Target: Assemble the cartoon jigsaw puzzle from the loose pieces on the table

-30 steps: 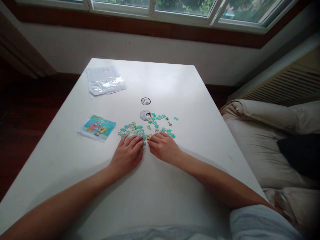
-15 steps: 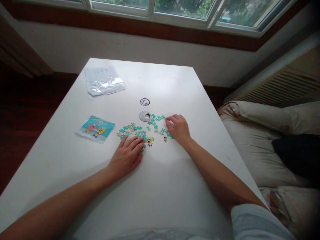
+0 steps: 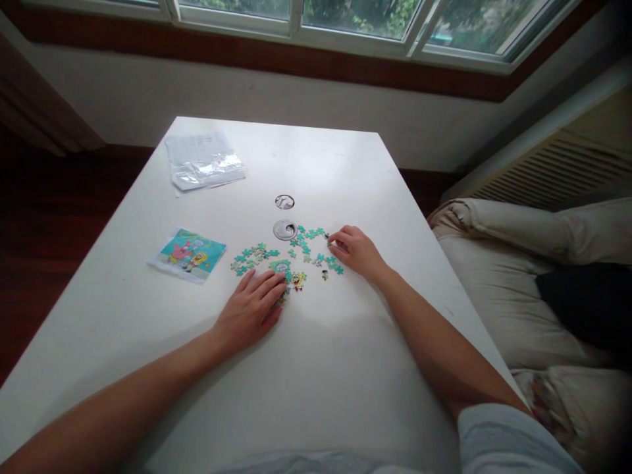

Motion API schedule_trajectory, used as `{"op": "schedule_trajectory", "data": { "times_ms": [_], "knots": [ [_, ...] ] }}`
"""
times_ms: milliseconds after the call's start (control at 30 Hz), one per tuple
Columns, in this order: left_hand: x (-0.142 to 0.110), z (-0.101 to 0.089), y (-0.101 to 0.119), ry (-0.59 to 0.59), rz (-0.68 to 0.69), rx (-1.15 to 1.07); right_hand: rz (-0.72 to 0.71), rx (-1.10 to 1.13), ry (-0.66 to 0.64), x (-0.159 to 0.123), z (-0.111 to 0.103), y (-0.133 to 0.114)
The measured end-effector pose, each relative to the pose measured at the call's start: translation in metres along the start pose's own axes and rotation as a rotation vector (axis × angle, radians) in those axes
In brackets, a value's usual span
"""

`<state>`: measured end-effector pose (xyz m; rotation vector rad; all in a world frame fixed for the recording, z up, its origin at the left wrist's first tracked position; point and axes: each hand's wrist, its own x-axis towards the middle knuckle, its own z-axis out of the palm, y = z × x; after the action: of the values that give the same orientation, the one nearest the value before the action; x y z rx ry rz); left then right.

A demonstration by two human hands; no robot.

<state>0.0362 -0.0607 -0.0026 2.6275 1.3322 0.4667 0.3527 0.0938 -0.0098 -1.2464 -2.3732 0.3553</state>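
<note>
My left hand (image 3: pixel 251 306) lies flat with its fingers stretched over the lower left of a partly joined jigsaw puzzle (image 3: pixel 281 266), hiding some of it. A yellow cartoon face (image 3: pixel 297 280) shows on the joined part, just right of those fingertips. At the right end of the loose puzzle pieces (image 3: pixel 311 233), my right hand (image 3: pixel 356 251) has its thumb and fingers bent together around a small puzzle piece, mostly hidden by the fingers. A dark piece (image 3: pixel 326 235) lies by its fingertips. Another loose piece (image 3: pixel 324 274) sits between the hands.
A picture card in a clear sleeve (image 3: pixel 190 255) lies to the left, showing cartoon figures. Plastic-wrapped papers (image 3: pixel 205 161) rest at the far left of the white table (image 3: pixel 336 171). Two round table fittings (image 3: pixel 285 229) are near the middle. A beige sofa (image 3: pixel 494 283) stands at the right.
My right hand has moved from the joined puzzle to the loose pieces at the right, uncovering the yellow face and a loose piece. My left hand has stayed on the puzzle.
</note>
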Motion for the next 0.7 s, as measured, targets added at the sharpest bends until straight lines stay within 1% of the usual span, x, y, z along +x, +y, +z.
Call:
{"op": "schedule_trajectory", "data": {
  "times_ms": [67, 167, 267, 367, 433, 500, 700],
  "knots": [
    [0.0, -0.002, 0.002, 0.017, 0.065, -0.014, -0.002, -0.011, 0.02, 0.0, 0.004, 0.001],
    [-0.003, -0.003, 0.005, 0.041, 0.231, -0.043, -0.009, -0.022, 0.043, 0.0, 0.008, 0.002],
    [-0.006, -0.001, 0.012, 0.037, 0.415, -0.069, -0.023, -0.017, 0.04, 0.0, 0.005, 0.001],
    [-0.01, 0.001, 0.021, 0.017, 0.54, -0.082, -0.044, -0.007, 0.0, 0.0, -0.001, 0.0],
    [-0.012, 0.001, 0.026, -0.013, 0.591, -0.093, -0.06, 0.005, -0.043, 0.001, -0.004, 0.0],
    [-0.013, 0.001, 0.029, -0.047, 0.611, -0.102, -0.071, 0.021, -0.07, 0.001, -0.006, 0.002],
    [-0.011, -0.001, 0.027, -0.082, 0.602, -0.104, -0.054, 0.069, -0.077, 0.003, -0.005, 0.004]
  ]
}}
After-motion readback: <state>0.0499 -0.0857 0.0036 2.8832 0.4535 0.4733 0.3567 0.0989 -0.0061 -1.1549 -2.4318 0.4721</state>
